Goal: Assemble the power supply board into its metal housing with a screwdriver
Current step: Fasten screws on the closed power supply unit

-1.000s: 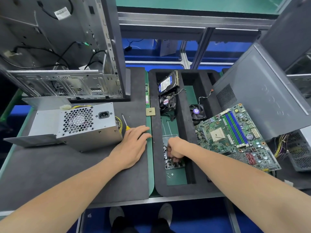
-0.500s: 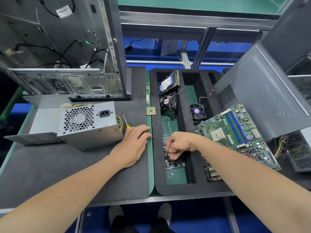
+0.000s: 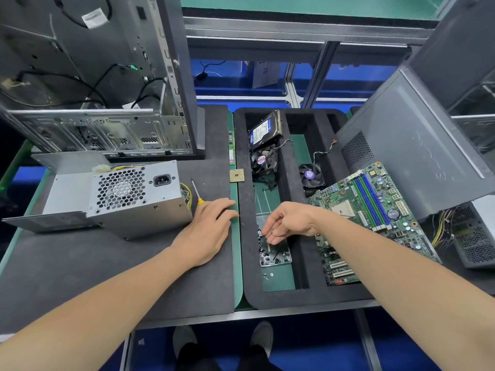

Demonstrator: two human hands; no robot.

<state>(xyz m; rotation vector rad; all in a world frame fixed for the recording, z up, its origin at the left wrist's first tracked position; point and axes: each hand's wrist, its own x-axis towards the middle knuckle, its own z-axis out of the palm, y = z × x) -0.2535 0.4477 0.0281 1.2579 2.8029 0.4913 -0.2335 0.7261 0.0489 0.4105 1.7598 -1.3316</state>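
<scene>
Metal power box (image 3: 134,194) sits on the desk (image 3: 80,263) beside our left grip (image 3: 211,228), flat and wide on the screwdriver (image 3: 197,192), while our right grip (image 3: 292,220) curls over the screw tray (image 3: 278,261), and we cannot tell if it holds a screw, so we think the screwing is not yet done.

The left arm (image 3: 107,303) is bare along all of the part that shows. The right arm (image 3: 388,263) is bare as well. Both arms look smooth. The left hand (image 3: 209,231) is bare, and so is the right hand (image 3: 289,223). The fingernails are too small to see well.

Far down at the bottom there are two shoes. The left shoe (image 3: 184,341) and the right shoe (image 3: 263,337) are light grey with round toes. They look plain and soft. It is dim down there, so laces or marks on the shoes cannot be made out. Dark trousers (image 3: 195,357), nearly black, come down to the shoes. Only the ends of the two legs show.
</scene>
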